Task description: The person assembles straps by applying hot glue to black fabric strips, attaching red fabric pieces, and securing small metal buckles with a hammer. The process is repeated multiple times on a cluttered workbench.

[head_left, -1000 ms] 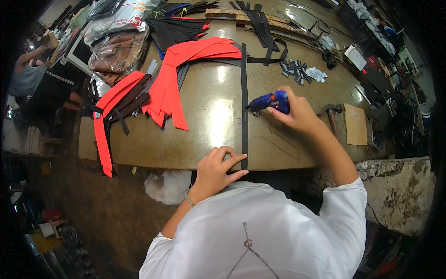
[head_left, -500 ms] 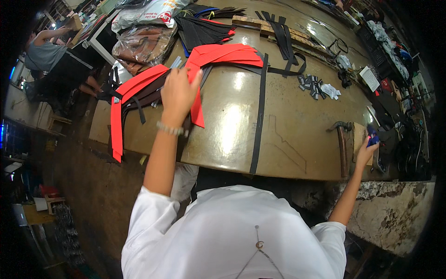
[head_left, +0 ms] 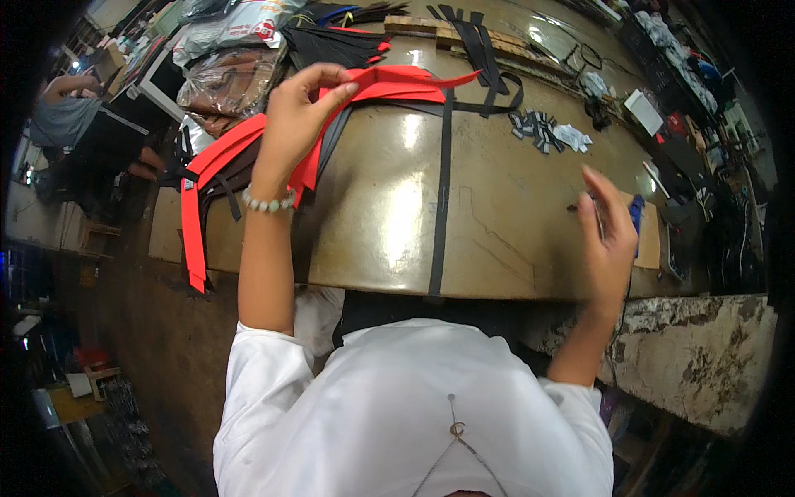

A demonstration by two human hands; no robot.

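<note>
My left hand (head_left: 302, 124) is raised over a fanned stack of red strips (head_left: 389, 87), with thumb and fingers pinched on the near end of one red strip (head_left: 447, 81). That strip's far end lifts off the stack. Over the table's right part, my right hand (head_left: 609, 240) is open, thumb and fingers apart, with nothing between them. Just beyond it lies a blue-handled tool (head_left: 636, 211), partly hidden by the hand; its kind cannot be made out. A long black strip (head_left: 442, 190) runs across the table between my hands.
More red strips (head_left: 192, 236) hang over the table's left edge. Behind them are plastic-wrapped brown material (head_left: 232, 87) and fanned black strips (head_left: 339, 48). Small dark labels (head_left: 534, 128) lie right of centre, near black straps (head_left: 479, 50). A person (head_left: 70, 112) is at the far left.
My right hand has let go of the blue-handled tool and moved left, over the hammer. My left hand has risen and now pinches a single red strip, lifting it. The whole view has shifted slightly.
</note>
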